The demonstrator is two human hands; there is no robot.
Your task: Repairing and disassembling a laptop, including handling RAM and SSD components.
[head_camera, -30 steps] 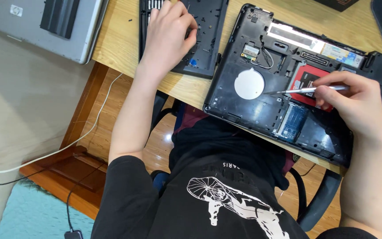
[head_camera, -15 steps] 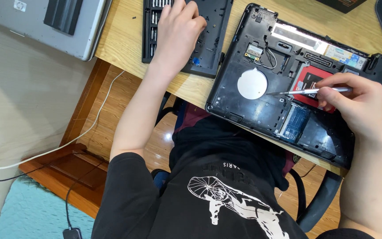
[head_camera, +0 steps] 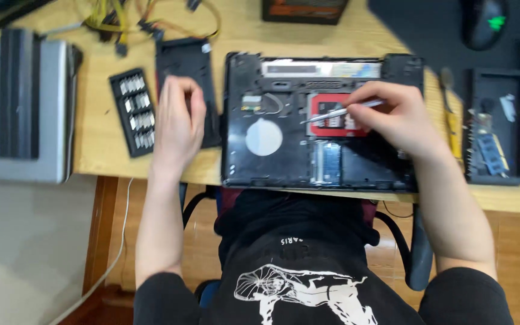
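Person wears a black short-sleeved T-shirt (head_camera: 299,265), lower centre of frame, with a white line-drawn graphic on the chest and small white lettering above it. Forearms are bare. Left hand (head_camera: 177,117) and right hand (head_camera: 395,117) are ungloved, without rings.

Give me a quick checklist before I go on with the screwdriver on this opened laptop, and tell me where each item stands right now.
1. Screwdriver gripped in right hand: ok.
2. Tip over the red-framed part: ok; whether it sits in a screw: cannot tell.
3. Laptop lying flat on the desk: ok, though its near edge meets the desk edge.
4. Left hand off the laptop, resting on the black cover: ok.
5. Bit case near left hand: ok.
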